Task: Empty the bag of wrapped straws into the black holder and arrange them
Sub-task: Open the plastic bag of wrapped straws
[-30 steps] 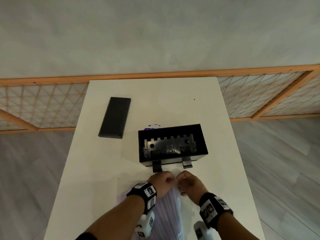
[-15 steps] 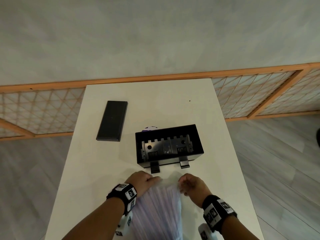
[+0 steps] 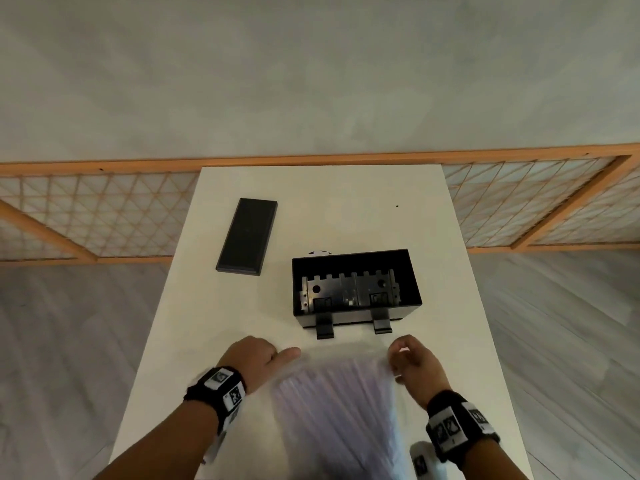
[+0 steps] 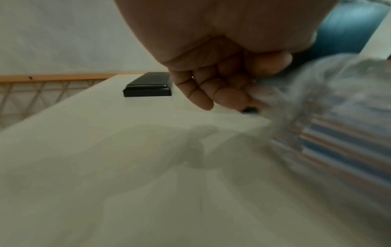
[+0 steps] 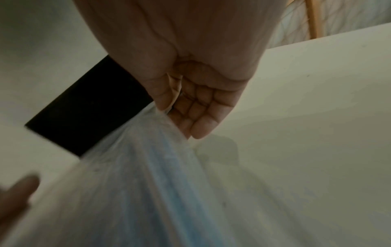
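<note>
White counter (image 3: 346, 216) carried all items. Bag of wrapped straws (image 3: 339, 410) lay at near edge, mouth toward open black holder (image 3: 356, 289). Black lid (image 3: 246, 236) lay far left. Left hand (image 3: 256, 358) and right hand (image 3: 412, 362) each pinched one mouth corner.

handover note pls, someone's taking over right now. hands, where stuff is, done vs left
Left hand: pinches the left corner of the bag's far edge.
Right hand: pinches the right corner of that edge.
Bag lies flat on the white table, mouth toward the black holder; wrapped straws all inside it.
Holder stands just beyond the bag, open, no straws in it. Its black lid lies off to the far left.
Done: holder open, bag gripped by both corners; whether the mouth is open is too blurred to tell.
Left: tip straws into holder, arrange them.
</note>
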`<state>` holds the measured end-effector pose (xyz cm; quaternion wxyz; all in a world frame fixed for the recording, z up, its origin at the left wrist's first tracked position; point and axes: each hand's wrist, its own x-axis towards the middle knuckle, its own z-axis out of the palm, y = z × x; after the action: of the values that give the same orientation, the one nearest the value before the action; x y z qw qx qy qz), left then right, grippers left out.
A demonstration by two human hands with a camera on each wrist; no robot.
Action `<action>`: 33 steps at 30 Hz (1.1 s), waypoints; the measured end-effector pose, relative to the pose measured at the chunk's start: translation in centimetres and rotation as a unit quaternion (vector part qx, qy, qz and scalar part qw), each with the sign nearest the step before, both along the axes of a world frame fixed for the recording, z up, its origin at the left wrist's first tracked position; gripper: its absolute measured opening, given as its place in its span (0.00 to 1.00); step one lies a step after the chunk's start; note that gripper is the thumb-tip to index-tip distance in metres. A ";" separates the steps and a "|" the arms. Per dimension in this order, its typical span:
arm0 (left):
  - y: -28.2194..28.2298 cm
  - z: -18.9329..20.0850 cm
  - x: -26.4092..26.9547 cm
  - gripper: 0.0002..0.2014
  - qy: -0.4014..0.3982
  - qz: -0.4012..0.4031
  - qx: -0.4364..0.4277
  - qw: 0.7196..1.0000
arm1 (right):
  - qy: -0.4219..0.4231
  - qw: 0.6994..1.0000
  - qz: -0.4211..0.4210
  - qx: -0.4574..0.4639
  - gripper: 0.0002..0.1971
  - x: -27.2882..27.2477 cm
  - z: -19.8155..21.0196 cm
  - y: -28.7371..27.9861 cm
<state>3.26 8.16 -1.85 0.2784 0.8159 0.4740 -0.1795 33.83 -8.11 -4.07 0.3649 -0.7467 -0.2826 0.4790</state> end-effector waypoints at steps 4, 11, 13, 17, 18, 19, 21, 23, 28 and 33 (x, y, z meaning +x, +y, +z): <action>-0.9 -0.7 -3.3 0.33 0.044 -0.047 -0.002 0.998 | 0.003 1.000 -0.021 0.022 0.11 2.1 0.9 -0.5; -3.3 1.4 3.4 0.13 -0.168 -0.034 0.045 0.984 | -0.049 0.996 0.058 0.041 0.14 1.1 3.4 -0.9; -3.9 2.1 6.9 0.19 -0.212 -0.058 0.042 0.975 | -0.049 0.996 0.065 0.043 0.16 0.6 3.9 -1.0; -5.4 2.3 12.4 0.21 -0.251 -0.113 0.017 0.961 | -0.052 0.995 0.065 0.054 0.13 -0.4 5.4 -1.4; -5.7 2.2 13.0 0.19 -0.243 -0.130 0.016 0.961 | -0.049 0.995 0.064 0.060 0.11 -0.5 5.7 -1.6; -5.8 2.2 13.4 0.17 -0.229 -0.145 0.013 0.963 | -0.047 0.995 0.064 0.068 0.10 -0.6 6.1 -1.7; -5.3 1.9 13.2 0.17 -0.195 -0.166 0.006 0.967 | -0.045 0.993 0.061 0.086 0.09 -0.6 6.7 -2.1; -4.5 1.5 11.8 0.19 -0.178 -0.160 0.006 0.971 | -0.035 0.993 0.051 0.096 0.08 -0.3 7.2 -2.5; -2.9 0.1 6.5 0.19 -0.199 -0.091 0.001 0.976 | -0.029 0.993 0.036 0.110 0.06 0.1 8.3 -3.2; -3.4 1.6 3.3 0.16 -0.228 -0.043 0.057 0.971 | 0.012 0.991 -0.038 0.131 0.08 0.8 9.2 -3.4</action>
<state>6.58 4.73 -0.27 0.3245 0.8694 0.3716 0.0265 34.60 -11.56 5.18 0.4812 -0.6966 -0.3097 0.4328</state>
